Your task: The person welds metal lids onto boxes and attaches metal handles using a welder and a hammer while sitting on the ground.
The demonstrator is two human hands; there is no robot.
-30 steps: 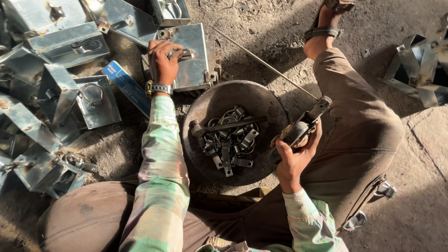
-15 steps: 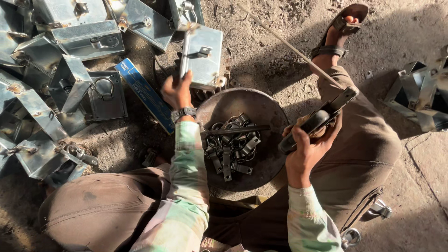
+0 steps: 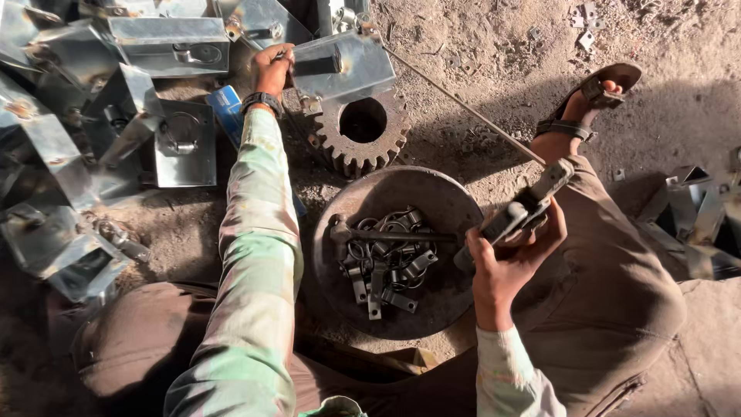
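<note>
Dark metal clips and brackets are heaped in a shallow round pan [image 3: 401, 193] set on the ground between the knees, within easy reach of both arms. Just beside its rim, a small metal fitting [image 3: 519, 215] is clenched in the right hand [image 3: 505, 259], fingers wrapped tight, with a thin rod [image 3: 463, 108] running away from it. Farther off, the left hand [image 3: 272, 68] is closed on the edge of a folded sheet-metal box [image 3: 343, 68], which is tilted up over a toothed gear wheel [image 3: 361, 133].
</note>
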